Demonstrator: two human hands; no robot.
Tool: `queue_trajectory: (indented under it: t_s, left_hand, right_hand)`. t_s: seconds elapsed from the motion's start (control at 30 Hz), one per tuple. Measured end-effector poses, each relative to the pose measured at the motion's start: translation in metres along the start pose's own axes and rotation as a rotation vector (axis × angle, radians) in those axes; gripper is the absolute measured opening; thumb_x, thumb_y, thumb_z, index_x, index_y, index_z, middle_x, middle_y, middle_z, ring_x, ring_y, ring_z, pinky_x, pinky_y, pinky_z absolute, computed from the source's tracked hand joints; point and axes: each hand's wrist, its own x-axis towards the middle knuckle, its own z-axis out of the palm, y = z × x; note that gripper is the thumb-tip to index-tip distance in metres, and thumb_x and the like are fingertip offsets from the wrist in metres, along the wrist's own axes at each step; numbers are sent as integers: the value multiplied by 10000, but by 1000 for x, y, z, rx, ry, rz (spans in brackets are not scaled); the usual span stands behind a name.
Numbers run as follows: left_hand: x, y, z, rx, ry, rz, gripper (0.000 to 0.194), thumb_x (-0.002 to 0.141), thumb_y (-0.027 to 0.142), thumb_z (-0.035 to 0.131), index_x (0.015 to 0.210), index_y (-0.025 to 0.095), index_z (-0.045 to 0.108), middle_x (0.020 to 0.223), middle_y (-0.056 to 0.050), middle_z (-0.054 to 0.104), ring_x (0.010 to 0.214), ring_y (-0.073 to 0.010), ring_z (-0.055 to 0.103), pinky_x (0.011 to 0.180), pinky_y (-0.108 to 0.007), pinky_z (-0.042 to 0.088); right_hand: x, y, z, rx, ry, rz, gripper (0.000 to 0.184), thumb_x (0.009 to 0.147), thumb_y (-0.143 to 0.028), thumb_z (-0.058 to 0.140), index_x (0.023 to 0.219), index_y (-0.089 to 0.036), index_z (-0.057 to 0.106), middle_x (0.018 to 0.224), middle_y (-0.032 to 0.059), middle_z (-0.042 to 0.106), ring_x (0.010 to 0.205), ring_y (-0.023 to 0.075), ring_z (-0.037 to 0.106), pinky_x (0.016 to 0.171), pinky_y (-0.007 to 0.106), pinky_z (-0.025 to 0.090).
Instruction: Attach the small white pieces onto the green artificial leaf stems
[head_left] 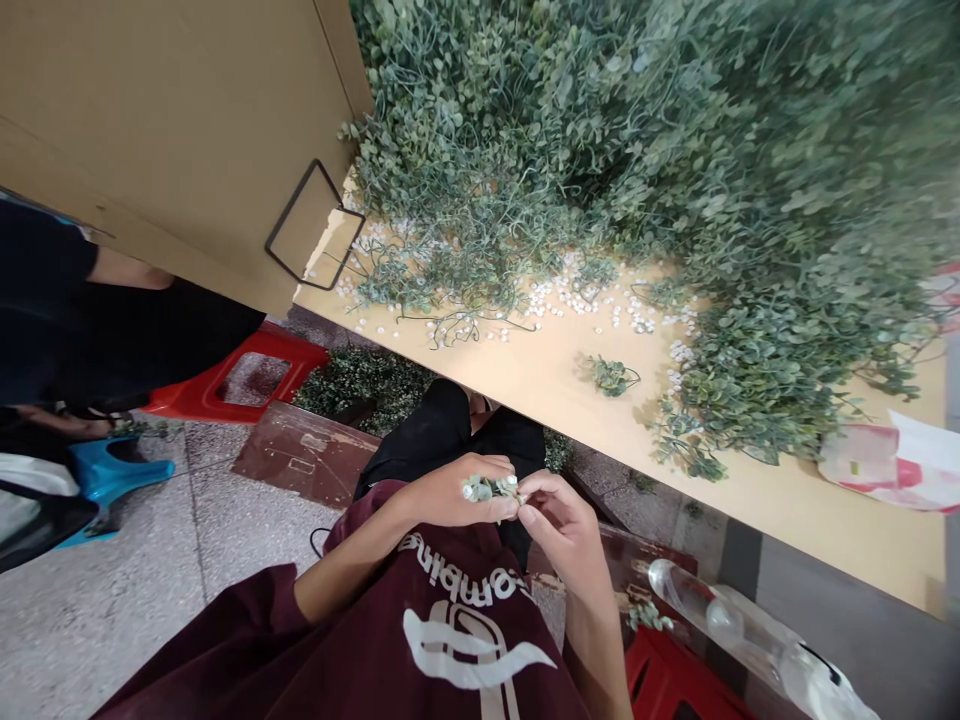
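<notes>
My left hand is closed round a small artificial leaf sprig with green leaves and small white pieces on it, just above my lap. Thumb and forefinger of my right hand pinch the sprig's right end, so both hands meet there. Whether a small loose piece is also between those right fingertips is too small to tell. On the table ahead lies a single green sprig, apart from the large heap of artificial foliage. Many small white beads are scattered along the heap's near edge.
A cardboard box stands at the left with a black wire frame by its corner. Red stool and blue stool are at left. A clear bottle lies at lower right; a pink-and-white packet sits on the table.
</notes>
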Motion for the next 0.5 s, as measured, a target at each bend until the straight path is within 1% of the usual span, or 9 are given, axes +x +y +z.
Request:
queue_trajectory:
  t_s: [0.13, 0.33, 0.43, 0.5]
  left_hand:
    - [-5, -3, -1, 39, -30, -59, 379, 929, 443, 540, 715, 131, 544, 705, 13, 419, 676, -103, 410, 658, -235, 333]
    - [-15, -10, -3, 45, -58, -108, 340, 924, 425, 557, 774, 122, 596, 732, 13, 448, 678, -94, 431, 661, -226, 334]
    - [-19, -12, -5, 53, -62, -152, 356, 917, 437, 566, 760, 118, 576, 741, 14, 449, 679, -91, 421, 665, -224, 336]
    - [-21, -12, -6, 58, -64, -174, 367, 914, 449, 567, 760, 115, 573, 744, 13, 455, 684, -92, 418, 667, -222, 337]
  right_hand:
    - [-4, 1, -3, -71, -52, 0, 31, 936, -209, 603, 948, -203, 631, 894, 19, 588, 837, 109, 568, 761, 196, 451]
    - [-8, 3, -3, -141, -56, 30, 97, 960, -227, 561, 890, -187, 616, 841, 16, 584, 788, 108, 560, 730, 206, 432]
    - [-8, 3, -3, -140, -60, 56, 82, 959, -241, 557, 937, -193, 619, 880, 23, 584, 814, 115, 572, 743, 211, 444]
    - [-8, 2, -2, -151, -104, 74, 78, 942, -245, 586, 997, -204, 621, 927, 26, 588, 850, 122, 579, 777, 217, 455]
